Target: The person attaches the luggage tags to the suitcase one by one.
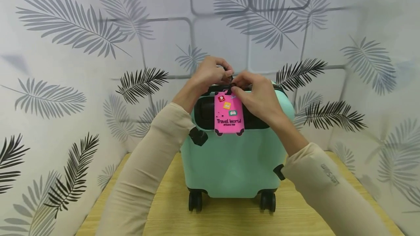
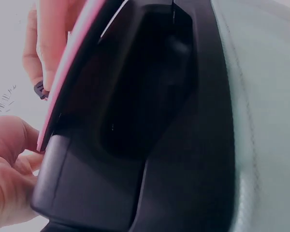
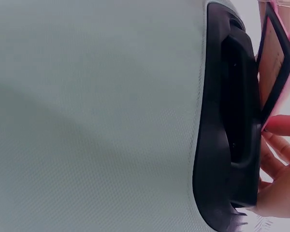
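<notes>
A pink luggage tag printed "Travel World" hangs upright before the black top handle area of a mint-green suitcase. My left hand pinches the tag's thin black strap above the suitcase. Lower and to the right, my right hand pinches that strap where it meets the tag's top edge. Fingers hide much of the strap, and I cannot tell whether it passes round the handle. In the right wrist view, the tag's dark-framed back faces the handle.
Beneath the suitcase is a light wooden table, on which its black wheels stand. Leaf-patterned walls rise behind and on both sides. A black wrist device sits at the left sleeve, another at the right.
</notes>
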Motion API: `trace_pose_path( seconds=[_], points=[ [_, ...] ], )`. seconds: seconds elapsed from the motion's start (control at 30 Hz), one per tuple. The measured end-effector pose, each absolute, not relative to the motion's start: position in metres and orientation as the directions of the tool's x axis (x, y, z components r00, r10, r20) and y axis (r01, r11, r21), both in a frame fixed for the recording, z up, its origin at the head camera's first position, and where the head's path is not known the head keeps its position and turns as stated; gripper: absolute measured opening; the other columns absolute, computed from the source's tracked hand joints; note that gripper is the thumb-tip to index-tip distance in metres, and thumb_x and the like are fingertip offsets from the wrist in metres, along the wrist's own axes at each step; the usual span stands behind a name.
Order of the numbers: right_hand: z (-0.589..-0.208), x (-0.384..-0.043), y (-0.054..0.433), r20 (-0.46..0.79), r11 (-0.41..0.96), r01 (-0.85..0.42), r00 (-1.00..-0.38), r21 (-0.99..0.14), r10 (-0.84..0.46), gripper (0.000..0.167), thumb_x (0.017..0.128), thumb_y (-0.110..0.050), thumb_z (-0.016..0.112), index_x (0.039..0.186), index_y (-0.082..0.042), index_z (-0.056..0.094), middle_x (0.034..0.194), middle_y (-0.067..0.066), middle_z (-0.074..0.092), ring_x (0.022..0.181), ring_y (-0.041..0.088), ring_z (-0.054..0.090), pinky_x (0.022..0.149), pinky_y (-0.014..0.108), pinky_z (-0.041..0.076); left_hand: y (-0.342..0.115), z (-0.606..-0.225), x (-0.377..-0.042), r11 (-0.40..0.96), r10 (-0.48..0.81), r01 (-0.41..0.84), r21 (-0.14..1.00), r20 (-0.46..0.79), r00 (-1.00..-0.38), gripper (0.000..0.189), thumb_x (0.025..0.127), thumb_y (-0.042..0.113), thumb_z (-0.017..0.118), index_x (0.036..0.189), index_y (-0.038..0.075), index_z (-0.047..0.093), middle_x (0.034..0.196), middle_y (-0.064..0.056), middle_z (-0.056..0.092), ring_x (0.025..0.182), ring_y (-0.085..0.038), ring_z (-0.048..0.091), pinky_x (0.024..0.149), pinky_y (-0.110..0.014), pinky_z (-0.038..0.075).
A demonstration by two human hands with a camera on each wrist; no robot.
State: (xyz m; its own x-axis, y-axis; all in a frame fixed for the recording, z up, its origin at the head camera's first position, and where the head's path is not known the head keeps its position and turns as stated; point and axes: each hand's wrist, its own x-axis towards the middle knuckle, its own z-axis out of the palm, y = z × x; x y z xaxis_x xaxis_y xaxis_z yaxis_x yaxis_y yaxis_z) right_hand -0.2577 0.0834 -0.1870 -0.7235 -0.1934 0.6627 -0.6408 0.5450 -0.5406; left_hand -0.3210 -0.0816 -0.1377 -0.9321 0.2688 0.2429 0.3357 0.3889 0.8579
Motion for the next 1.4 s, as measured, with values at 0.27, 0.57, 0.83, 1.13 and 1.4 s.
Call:
trace_pose_path(
  seconds=[0.27,0.57,0.83,1.13,1.4],
  points=[
    [-0.187,-0.259,0.082,0.671,0.549,-0.644,-0.717,-0.533,-0.189,0.011,0.098,-0.007,0.068,0.108,-0.004,0.071,0.097,0.012,0.074,0.099,0.027,0.067,0.086,0.041,0.05,-0.08,-0.14,-0.322,0.378,0.361,0.344,0.86,0.205,-0.91,0.027,0.105,0.01,0.054,0.13,-0.002,0.055,0.104,-0.013,0.064,0.102,-0.026,0.068,0.092,-0.035,0.056],
    [-0.187,-0.257,0.083,0.667,0.524,-0.654,-0.718,-0.546,-0.201,0.011,0.099,-0.009,0.069,0.109,-0.004,0.071,0.099,0.011,0.075,0.101,0.027,0.069,0.089,0.042,0.05,-0.077,-0.139,-0.319,0.381,0.345,0.324,0.866,0.192,-0.919,0.032,0.105,0.008,0.057,0.136,-0.003,0.06,0.125,-0.02,0.065,0.105,-0.027,0.066,0.094,-0.033,0.056],
    [-0.188,-0.257,0.084,0.661,0.53,-0.634,-0.73,-0.563,-0.171,0.011,0.099,-0.009,0.069,0.109,-0.006,0.072,0.102,0.012,0.072,0.102,0.028,0.069,0.084,0.041,0.05,-0.076,-0.14,-0.32,0.293,0.251,0.318,0.902,0.249,-0.936,0.035,0.102,-0.001,0.057,0.137,-0.005,0.06,0.121,-0.023,0.068,0.108,-0.032,0.072,0.094,-0.036,0.058],
    [-0.19,-0.262,0.087,0.727,0.59,-0.673,-0.657,-0.446,-0.201,0.007,0.096,-0.003,0.069,0.102,-0.004,0.072,0.099,0.014,0.073,0.1,0.03,0.063,0.089,0.046,0.049,-0.076,-0.146,-0.321,0.182,0.17,0.352,0.918,0.323,-0.931,0.03,0.101,-0.006,0.059,0.13,-0.004,0.058,0.107,-0.019,0.066,0.097,-0.033,0.072,0.079,-0.033,0.063],
    [-0.187,-0.262,0.093,0.727,0.601,-0.668,-0.657,-0.438,-0.2,0.007,0.098,-0.003,0.066,0.104,-0.002,0.069,0.102,0.015,0.071,0.096,0.03,0.064,0.086,0.045,0.051,-0.071,-0.14,-0.317,0.09,0.117,0.415,0.905,0.404,-0.907,0.029,0.103,-0.004,0.058,0.132,-0.006,0.058,0.107,-0.017,0.064,0.097,-0.032,0.071,0.081,-0.036,0.063]
  ],
)
